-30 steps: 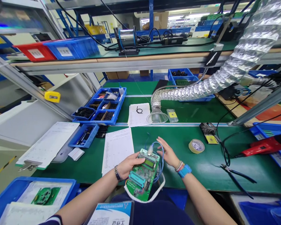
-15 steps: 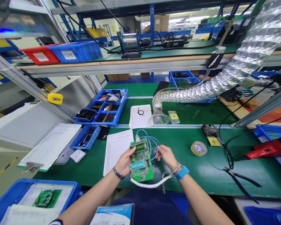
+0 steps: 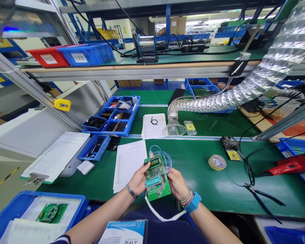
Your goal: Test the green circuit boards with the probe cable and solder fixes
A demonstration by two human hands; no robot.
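Observation:
My left hand (image 3: 139,179) grips the left edge of a green circuit board (image 3: 165,192), its thumb beside the small display (image 3: 152,163). A teal chip socket (image 3: 153,181) sits across the board's middle. From a plug at the top edge, a blue cable (image 3: 169,158) loops over to the right. My right hand (image 3: 177,183) is closed at the board's right side, fingers on the blue cable; its fingertips are partly hidden behind the board. A white sleeved cable (image 3: 159,216) hangs from the lower left of the board toward my right wrist.
Printed sheets (image 3: 128,166) lie left of the board. A fume extraction hose (image 3: 218,100) ends above the bench. On the right are a tape roll (image 3: 217,162), cutters (image 3: 263,196) and a red heat gun (image 3: 289,164). Blue parts bins (image 3: 128,130) stand at the back left.
My right hand has moved left with the blue cable, up to the board's edge. The board has shifted slightly right and tilted, still in my left hand.

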